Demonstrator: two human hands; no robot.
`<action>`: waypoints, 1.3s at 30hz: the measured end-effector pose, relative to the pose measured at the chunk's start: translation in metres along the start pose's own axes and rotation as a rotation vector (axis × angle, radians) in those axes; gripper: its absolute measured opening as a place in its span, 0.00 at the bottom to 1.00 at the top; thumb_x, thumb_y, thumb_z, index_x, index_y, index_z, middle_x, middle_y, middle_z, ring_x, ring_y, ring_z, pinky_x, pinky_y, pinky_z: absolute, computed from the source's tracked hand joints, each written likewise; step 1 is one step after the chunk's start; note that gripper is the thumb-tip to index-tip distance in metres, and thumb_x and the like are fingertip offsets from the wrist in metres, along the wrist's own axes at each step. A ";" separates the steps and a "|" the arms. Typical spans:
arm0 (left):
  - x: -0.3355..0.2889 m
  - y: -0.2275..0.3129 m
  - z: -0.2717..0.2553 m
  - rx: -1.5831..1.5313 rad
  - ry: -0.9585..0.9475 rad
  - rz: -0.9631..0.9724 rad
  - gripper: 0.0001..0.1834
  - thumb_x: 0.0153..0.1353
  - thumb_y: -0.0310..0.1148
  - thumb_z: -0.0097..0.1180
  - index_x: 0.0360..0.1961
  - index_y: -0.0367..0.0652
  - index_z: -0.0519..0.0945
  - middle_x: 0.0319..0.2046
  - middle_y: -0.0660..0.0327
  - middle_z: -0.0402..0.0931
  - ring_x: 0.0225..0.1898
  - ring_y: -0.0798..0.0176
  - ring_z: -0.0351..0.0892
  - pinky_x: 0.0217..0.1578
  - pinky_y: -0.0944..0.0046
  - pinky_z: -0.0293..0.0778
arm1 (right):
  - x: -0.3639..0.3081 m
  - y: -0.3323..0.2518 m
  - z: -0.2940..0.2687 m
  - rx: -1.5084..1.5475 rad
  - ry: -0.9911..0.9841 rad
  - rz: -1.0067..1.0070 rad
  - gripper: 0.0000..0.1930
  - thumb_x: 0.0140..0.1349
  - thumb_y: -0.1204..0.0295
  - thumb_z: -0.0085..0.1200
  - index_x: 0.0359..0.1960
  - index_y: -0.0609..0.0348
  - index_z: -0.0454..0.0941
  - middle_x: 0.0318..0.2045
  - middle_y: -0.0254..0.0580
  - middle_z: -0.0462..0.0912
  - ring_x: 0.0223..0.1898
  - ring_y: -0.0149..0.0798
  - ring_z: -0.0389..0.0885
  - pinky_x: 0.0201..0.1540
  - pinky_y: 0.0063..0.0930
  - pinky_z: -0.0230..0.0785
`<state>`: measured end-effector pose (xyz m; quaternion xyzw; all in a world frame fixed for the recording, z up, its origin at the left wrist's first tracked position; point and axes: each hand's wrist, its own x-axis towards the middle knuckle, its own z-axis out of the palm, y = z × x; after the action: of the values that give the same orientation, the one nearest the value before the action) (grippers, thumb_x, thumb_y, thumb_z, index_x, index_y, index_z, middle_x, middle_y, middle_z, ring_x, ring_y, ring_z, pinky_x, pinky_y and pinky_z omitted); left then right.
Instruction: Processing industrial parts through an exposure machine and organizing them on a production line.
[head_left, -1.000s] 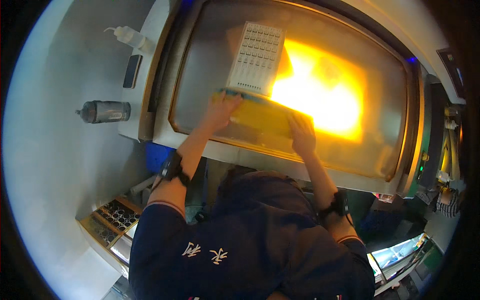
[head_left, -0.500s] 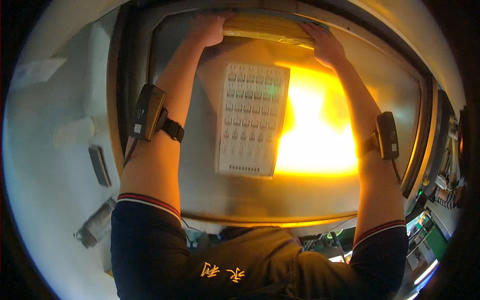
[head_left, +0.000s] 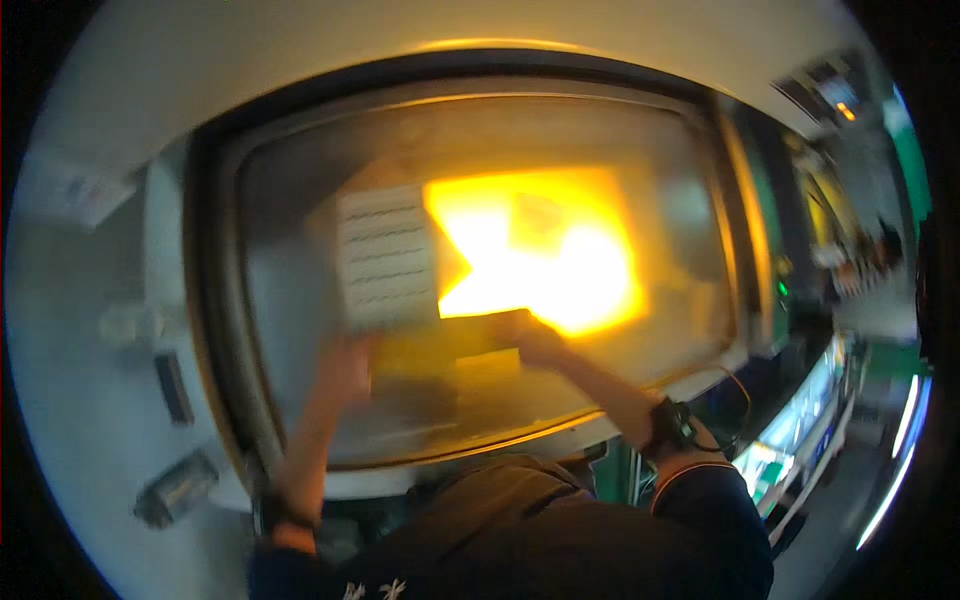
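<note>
A long bar wrapped in yellow film or tape [head_left: 430, 348] is held by its two ends over the near part of the recessed surface. My left hand [head_left: 346, 370] is closed on its left end, and my right hand [head_left: 540, 340] is closed on its right end; both are blurred by motion. Just beyond the bar lies a pale rectangular sheet [head_left: 385, 250] with rows of dark marks, its near edge close to the bar. To the right of the sheet, a bright yellow glowing area [head_left: 570, 260] washes out detail. The exact shape of the bar's underside is hidden.
A dark raised frame [head_left: 200, 270] with rounded corners surrounds the metal surface [head_left: 680, 310]. On the left ledge are a small dark block [head_left: 173, 388] and a grey cylindrical object [head_left: 176, 488]. Cluttered equipment [head_left: 850, 265] stands at the right.
Both hands have drawn the yellow-wrapped bar from the far edge to the near side of the surface. My view has shifted, and the sheet appears farther left.
</note>
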<state>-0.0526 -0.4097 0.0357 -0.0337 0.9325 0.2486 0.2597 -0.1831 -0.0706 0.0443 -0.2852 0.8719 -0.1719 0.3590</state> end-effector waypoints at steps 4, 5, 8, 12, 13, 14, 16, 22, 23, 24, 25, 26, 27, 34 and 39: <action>-0.128 0.083 0.056 0.262 -0.155 -0.105 0.44 0.48 0.30 0.66 0.69 0.62 0.64 0.69 0.70 0.61 0.68 0.46 0.62 0.62 0.32 0.58 | -0.134 0.013 0.098 -0.340 0.269 -0.354 0.31 0.59 0.64 0.52 0.67 0.41 0.63 0.63 0.41 0.71 0.49 0.46 0.80 0.47 0.46 0.72; -0.127 0.088 0.061 0.239 -0.128 -0.141 0.47 0.45 0.29 0.68 0.69 0.63 0.64 0.69 0.70 0.61 0.67 0.47 0.62 0.63 0.34 0.60 | -0.134 0.017 0.100 -0.334 0.306 -0.320 0.31 0.59 0.64 0.52 0.67 0.41 0.63 0.63 0.41 0.71 0.49 0.46 0.80 0.47 0.46 0.72; -0.118 0.067 0.068 0.352 -0.080 0.027 0.44 0.46 0.28 0.67 0.67 0.60 0.67 0.65 0.64 0.67 0.64 0.50 0.67 0.59 0.47 0.68 | -0.132 0.013 0.098 -0.348 0.175 -0.298 0.34 0.58 0.67 0.54 0.68 0.41 0.62 0.62 0.40 0.71 0.53 0.45 0.77 0.52 0.43 0.70; -0.113 0.123 0.086 0.087 -0.104 -0.130 0.34 0.50 0.25 0.62 0.62 0.51 0.73 0.54 0.52 0.78 0.56 0.49 0.76 0.54 0.53 0.74 | -0.127 0.084 0.020 0.061 -0.236 -0.458 0.36 0.50 0.65 0.60 0.66 0.44 0.67 0.57 0.48 0.76 0.50 0.50 0.79 0.53 0.45 0.70; -0.104 0.149 0.098 0.110 -0.109 -0.130 0.34 0.50 0.25 0.62 0.62 0.51 0.73 0.54 0.52 0.78 0.56 0.49 0.76 0.54 0.53 0.74 | -0.110 0.150 0.045 0.485 -0.208 -0.535 0.38 0.46 0.61 0.64 0.64 0.43 0.70 0.54 0.51 0.78 0.51 0.53 0.78 0.55 0.48 0.69; -0.102 0.174 0.119 0.051 -0.085 -0.135 0.31 0.52 0.25 0.59 0.61 0.48 0.74 0.51 0.50 0.78 0.54 0.47 0.77 0.53 0.52 0.74 | -0.113 0.188 0.024 0.504 -0.208 -0.396 0.39 0.46 0.58 0.64 0.65 0.43 0.69 0.56 0.51 0.77 0.57 0.53 0.74 0.59 0.48 0.66; -0.082 0.229 0.154 -0.053 -0.016 -0.122 0.29 0.54 0.23 0.55 0.60 0.46 0.75 0.50 0.47 0.78 0.53 0.44 0.77 0.53 0.51 0.73 | -0.116 0.350 0.016 0.214 0.458 -0.411 0.36 0.50 0.56 0.62 0.63 0.52 0.70 0.59 0.49 0.75 0.61 0.53 0.71 0.63 0.46 0.62; -0.046 0.347 0.189 -0.073 0.101 -0.126 0.31 0.53 0.23 0.51 0.61 0.48 0.74 0.53 0.46 0.77 0.54 0.44 0.77 0.54 0.50 0.72 | -0.345 0.509 -0.209 -0.074 0.828 0.929 0.22 0.61 0.66 0.51 0.58 0.56 0.74 0.55 0.50 0.76 0.61 0.51 0.72 0.61 0.51 0.65; -0.041 0.357 0.195 -0.058 0.095 -0.109 0.32 0.52 0.24 0.51 0.62 0.49 0.74 0.53 0.46 0.77 0.55 0.44 0.76 0.54 0.50 0.72 | -0.373 0.537 -0.208 -0.214 0.867 1.018 0.24 0.64 0.63 0.48 0.61 0.54 0.70 0.61 0.47 0.72 0.66 0.48 0.65 0.65 0.53 0.57; -0.037 0.364 0.198 -0.061 0.108 -0.110 0.32 0.52 0.24 0.51 0.62 0.49 0.74 0.53 0.46 0.77 0.55 0.44 0.76 0.54 0.50 0.72 | -0.388 0.561 -0.197 -0.350 0.899 1.098 0.26 0.66 0.59 0.44 0.65 0.52 0.66 0.66 0.44 0.67 0.70 0.45 0.58 0.70 0.56 0.49; -0.031 0.370 0.198 -0.048 0.095 -0.115 0.32 0.51 0.25 0.52 0.62 0.50 0.74 0.53 0.47 0.77 0.55 0.44 0.76 0.55 0.50 0.72 | -0.399 0.576 -0.190 -0.355 0.908 1.086 0.26 0.66 0.59 0.44 0.65 0.52 0.66 0.66 0.44 0.67 0.70 0.45 0.58 0.70 0.56 0.49; -0.027 0.373 0.198 -0.032 0.082 -0.120 0.33 0.51 0.26 0.52 0.62 0.51 0.73 0.54 0.48 0.77 0.55 0.45 0.76 0.55 0.50 0.72 | -0.407 0.587 -0.182 -0.271 0.859 1.116 0.28 0.68 0.57 0.40 0.67 0.51 0.62 0.69 0.41 0.62 0.73 0.43 0.52 0.71 0.57 0.42; -0.024 0.373 0.197 -0.034 0.096 -0.123 0.33 0.51 0.26 0.52 0.62 0.51 0.73 0.54 0.48 0.77 0.55 0.45 0.76 0.55 0.50 0.72 | -0.410 0.594 -0.176 -0.186 0.811 1.144 0.29 0.70 0.54 0.36 0.70 0.50 0.58 0.72 0.38 0.57 0.75 0.41 0.47 0.73 0.58 0.35; -0.030 0.374 0.196 -0.025 0.064 -0.146 0.34 0.49 0.29 0.55 0.62 0.57 0.73 0.56 0.54 0.76 0.56 0.48 0.76 0.55 0.51 0.73 | -0.408 0.582 -0.220 -0.358 0.823 0.946 0.30 0.67 0.54 0.42 0.68 0.52 0.61 0.64 0.44 0.70 0.67 0.44 0.64 0.72 0.57 0.40; -0.023 0.372 0.190 0.001 0.029 -0.165 0.35 0.50 0.33 0.57 0.63 0.59 0.72 0.57 0.56 0.75 0.57 0.51 0.76 0.56 0.52 0.72 | -0.370 0.533 -0.300 -0.096 0.765 0.545 0.30 0.64 0.61 0.48 0.68 0.46 0.60 0.60 0.45 0.74 0.60 0.52 0.73 0.62 0.53 0.63</action>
<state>-0.0150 0.0052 0.0718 -0.1137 0.9304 0.2254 0.2657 -0.3855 0.6029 0.1760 0.0216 0.9916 -0.1235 0.0305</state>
